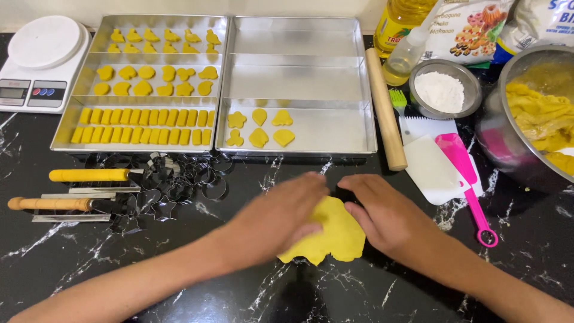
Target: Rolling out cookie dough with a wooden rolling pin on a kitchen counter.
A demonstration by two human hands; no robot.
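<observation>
Black marble counter [89, 269] carries a flat piece of yellow dough [338, 236], pressed between both hands: the left hand [281, 218] lies flat on its left edge, the right hand [388, 212] on its right, fingers spread, neither clenched. Behind stand 2 metal trays [299, 78] with cut shapes, and a rolling pin [385, 110] just right of them.

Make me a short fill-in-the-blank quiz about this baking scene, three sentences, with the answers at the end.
1. Both hands, left hand and right hand, press a piece of dough whose colour is ____.
2. The wooden rolling pin lies just right of the ____ metal trays.
3. The small steel bowl holds a ____ powder.

Missing words: yellow; empty; white
</observation>
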